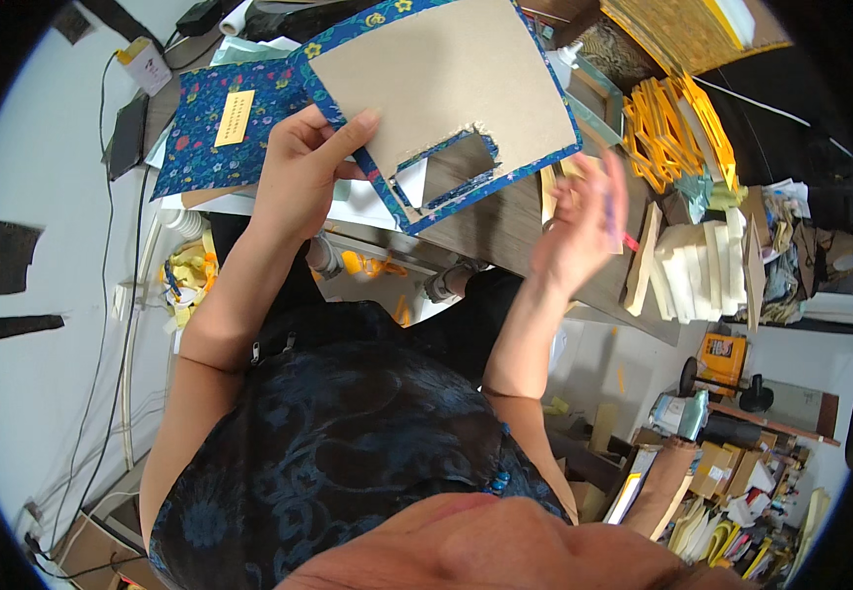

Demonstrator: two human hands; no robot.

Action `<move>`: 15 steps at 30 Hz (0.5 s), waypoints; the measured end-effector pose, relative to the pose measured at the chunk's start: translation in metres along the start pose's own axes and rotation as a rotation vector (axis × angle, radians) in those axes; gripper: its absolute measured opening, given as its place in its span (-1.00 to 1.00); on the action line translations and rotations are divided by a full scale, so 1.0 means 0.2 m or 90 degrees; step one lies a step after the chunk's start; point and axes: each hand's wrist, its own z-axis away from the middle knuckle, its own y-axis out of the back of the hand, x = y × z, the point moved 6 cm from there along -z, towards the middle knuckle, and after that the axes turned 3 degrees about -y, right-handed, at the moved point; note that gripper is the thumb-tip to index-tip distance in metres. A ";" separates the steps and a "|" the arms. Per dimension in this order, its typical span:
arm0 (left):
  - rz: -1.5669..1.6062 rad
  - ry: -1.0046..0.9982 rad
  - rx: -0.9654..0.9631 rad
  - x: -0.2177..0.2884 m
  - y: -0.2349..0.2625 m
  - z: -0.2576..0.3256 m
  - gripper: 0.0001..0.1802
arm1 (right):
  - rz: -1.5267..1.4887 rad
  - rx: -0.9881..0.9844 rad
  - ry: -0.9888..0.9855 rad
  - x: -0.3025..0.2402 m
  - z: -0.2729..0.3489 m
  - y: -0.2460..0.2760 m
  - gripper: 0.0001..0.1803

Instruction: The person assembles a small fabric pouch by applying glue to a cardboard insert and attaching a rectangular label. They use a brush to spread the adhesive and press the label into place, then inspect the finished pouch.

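Observation:
My left hand (323,157) grips the left edge of a beige cardboard panel (426,74), thumb on top and fingers beneath. Blue floral cloth is folded round the panel's edges, and a cloth-lined rectangular window with ragged borders is cut near its lower side. The panel is raised and tilted above the table. My right hand (584,211) hovers just off the panel's lower right corner, its fingers smeared by motion; a slim purple and red thing shows by the palm, but whether it is held is unclear. Left of the panel lies a blue floral cloth-covered piece (195,123) with a small cream label.
The wooden table (505,221) carries white sheets under the panel. At right stand bundled orange strips (657,138) and a row of cream slabs (702,265). A white bottle (566,61) is behind the panel. A bin of scraps (188,275) stands at lower left.

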 end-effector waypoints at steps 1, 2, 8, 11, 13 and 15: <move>-0.012 -0.001 0.006 0.01 0.02 0.00 -0.73 | 0.112 0.074 0.079 -0.07 0.00 0.07 -0.52; -0.024 -0.002 0.011 0.02 0.03 0.00 -0.72 | 0.106 0.035 0.137 -0.13 0.01 0.10 -0.46; -0.056 0.008 0.026 0.00 0.02 -0.02 -0.70 | 0.099 -0.273 0.242 -0.30 0.25 -0.04 -0.50; -0.079 0.028 0.010 0.01 0.01 0.00 -0.78 | 0.074 -0.352 0.210 -0.25 0.31 -0.12 -0.73; -0.064 0.017 0.005 0.01 -0.01 0.00 -0.78 | 0.098 -0.390 0.225 -0.23 0.32 -0.15 -0.73; -0.063 0.013 0.002 0.02 -0.02 0.00 -0.78 | 0.079 -0.394 0.221 -0.21 0.31 -0.16 -0.80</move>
